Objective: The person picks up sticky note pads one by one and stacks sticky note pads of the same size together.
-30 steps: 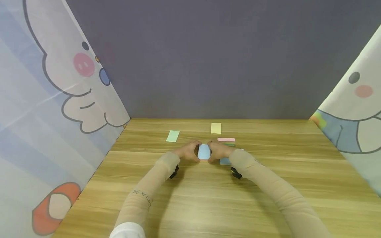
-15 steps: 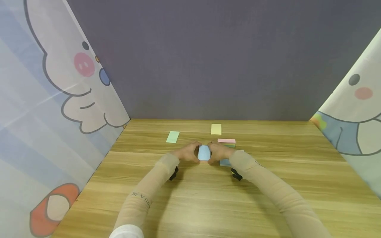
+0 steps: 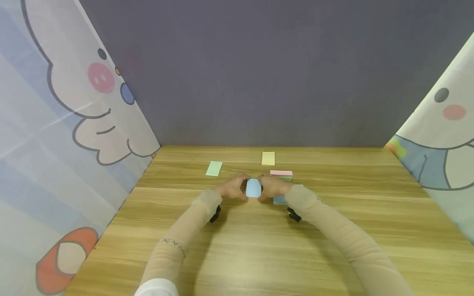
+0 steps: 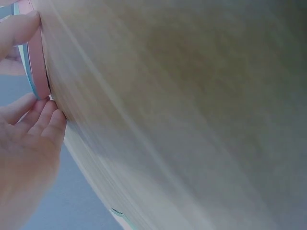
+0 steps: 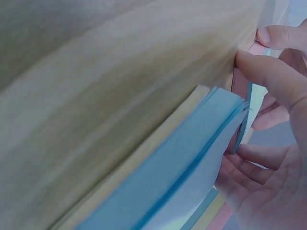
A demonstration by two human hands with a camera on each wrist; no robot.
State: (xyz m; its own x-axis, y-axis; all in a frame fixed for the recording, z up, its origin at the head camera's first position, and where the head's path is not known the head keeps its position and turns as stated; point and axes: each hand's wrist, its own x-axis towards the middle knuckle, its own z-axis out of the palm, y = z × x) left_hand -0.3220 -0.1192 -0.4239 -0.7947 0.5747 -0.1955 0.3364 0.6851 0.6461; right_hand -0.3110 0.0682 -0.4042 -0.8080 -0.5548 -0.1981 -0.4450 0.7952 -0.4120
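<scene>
Blue-topped pad [image 3: 253,188] near pink-topped stack [image 3: 281,173]

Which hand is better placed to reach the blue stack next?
Probably the right hand: the blue stack lies close beside it, while the left hand is across the held pad, farther away.

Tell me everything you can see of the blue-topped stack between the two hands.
The stack looks like paper notes: a thin pale blue layer on top of a thicker pink one. It appears to lie flat on the wood-grain table, straight in front of the person. The left hand holds its left end and the right hand its right end, fingers curled toward its corners. Its underside is hidden.
</scene>
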